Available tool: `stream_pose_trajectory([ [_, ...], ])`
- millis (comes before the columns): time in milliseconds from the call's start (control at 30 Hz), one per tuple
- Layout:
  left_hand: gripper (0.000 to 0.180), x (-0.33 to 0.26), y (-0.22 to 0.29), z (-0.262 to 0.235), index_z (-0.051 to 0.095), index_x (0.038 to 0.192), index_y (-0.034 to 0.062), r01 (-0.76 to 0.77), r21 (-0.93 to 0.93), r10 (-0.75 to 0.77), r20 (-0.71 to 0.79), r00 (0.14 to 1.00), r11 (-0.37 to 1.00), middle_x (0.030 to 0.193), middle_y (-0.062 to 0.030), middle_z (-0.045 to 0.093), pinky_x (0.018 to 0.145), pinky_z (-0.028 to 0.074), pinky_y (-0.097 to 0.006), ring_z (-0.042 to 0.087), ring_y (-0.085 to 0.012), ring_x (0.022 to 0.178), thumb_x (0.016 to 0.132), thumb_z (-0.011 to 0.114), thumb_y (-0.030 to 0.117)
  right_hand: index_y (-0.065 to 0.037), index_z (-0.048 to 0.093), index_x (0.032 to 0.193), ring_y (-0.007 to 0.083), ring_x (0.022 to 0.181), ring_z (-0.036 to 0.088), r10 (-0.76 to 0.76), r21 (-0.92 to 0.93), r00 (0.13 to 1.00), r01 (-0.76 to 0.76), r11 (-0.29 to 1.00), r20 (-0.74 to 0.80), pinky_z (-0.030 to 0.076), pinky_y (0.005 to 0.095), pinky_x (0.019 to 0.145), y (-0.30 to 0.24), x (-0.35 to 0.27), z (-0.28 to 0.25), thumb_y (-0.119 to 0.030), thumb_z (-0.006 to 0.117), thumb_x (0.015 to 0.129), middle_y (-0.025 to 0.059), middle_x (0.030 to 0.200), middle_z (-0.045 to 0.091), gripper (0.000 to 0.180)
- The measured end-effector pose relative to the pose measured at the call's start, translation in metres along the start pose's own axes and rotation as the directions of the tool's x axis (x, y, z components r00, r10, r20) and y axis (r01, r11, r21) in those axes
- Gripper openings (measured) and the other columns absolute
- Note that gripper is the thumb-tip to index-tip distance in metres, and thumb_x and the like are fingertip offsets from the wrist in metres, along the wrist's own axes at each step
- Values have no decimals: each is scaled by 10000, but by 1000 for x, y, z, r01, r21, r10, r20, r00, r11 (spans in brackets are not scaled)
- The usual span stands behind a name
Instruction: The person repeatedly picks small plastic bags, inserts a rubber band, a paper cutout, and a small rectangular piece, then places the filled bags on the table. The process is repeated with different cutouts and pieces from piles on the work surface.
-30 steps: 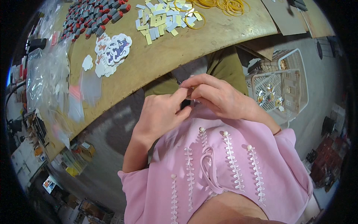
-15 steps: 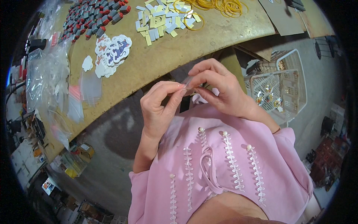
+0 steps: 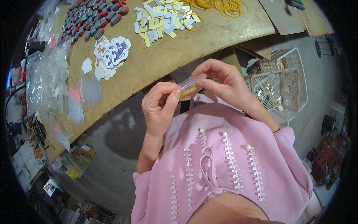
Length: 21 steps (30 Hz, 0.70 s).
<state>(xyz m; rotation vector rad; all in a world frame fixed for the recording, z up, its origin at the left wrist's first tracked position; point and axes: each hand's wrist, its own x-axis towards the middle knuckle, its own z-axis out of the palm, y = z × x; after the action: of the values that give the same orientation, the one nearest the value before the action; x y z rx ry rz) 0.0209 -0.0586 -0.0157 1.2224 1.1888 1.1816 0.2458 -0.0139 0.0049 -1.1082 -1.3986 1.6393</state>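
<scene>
Between both hands, above my lap and off the table's edge, is a small clear plastic bag with something yellow inside, likely a rubber band. My left hand pinches the bag's left edge between thumb and forefinger. On the opposite side, my right hand has thumb and fingertips closed on the bag's upper right edge. The bag is slightly blurred, so its other contents cannot be made out.
The table carries grey-and-red small pieces, cartoon stickers or cards, white and yellow small blocks, yellow rubber bands and flat clear bags. A white plastic basket with filled packets stands at right.
My hands have moved slightly apart, with the right fingers now at the bag's upper right. The bag has turned and its yellow contents now show.
</scene>
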Motion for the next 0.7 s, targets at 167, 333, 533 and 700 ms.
stream_pose_trajectory([
  [167, 37, 0, -3, 3, 723, 1010, -15, -22, -38, 22, 2, 1000, 999, 1003, -31, 710, 681, 485, -190, 629, -35, 830, 1004, 690, -29, 32, 689, 1068, 74, 896, 698, 129, 225, 991, -134, 965, 37, 581, 257, 816, 4, 0, -3, -65, 691, 1026, 14, 937, 736, 106],
  [333, 102, 7, -7, 8, 728, 992, 16, -83, 146, 86, -14, 996, 986, 935, -54, 728, 701, 527, -266, 664, -113, 792, 905, 767, -19, 41, 691, 1026, 75, 913, 711, 54, 65, 998, -51, 997, -38, 588, 259, 800, 5, -1, 4, -61, 665, 1033, 31, 921, 745, 106],
  [533, 131, 19, 0, 25, 687, 863, 56, -241, 458, 273, -3, 962, 855, 811, -101, 671, 699, 527, -409, 663, -312, 768, 803, 799, 23, -6, 714, 1044, 189, 813, 755, -328, -491, 943, 260, 831, -55, 588, 297, 752, 14, -2, 17, -31, 716, 980, 122, 921, 758, 70],
  [700, 143, 18, 11, 19, 634, 805, 64, -284, 390, 254, 129, 959, 876, 762, -82, 609, 680, 503, -416, 613, -306, 731, 789, 766, 12, 21, 702, 1077, 132, 944, 722, -79, -172, 994, 65, 983, -72, 564, 279, 844, 9, -15, -2, 18, 660, 1016, 84, 999, 766, 74],
])
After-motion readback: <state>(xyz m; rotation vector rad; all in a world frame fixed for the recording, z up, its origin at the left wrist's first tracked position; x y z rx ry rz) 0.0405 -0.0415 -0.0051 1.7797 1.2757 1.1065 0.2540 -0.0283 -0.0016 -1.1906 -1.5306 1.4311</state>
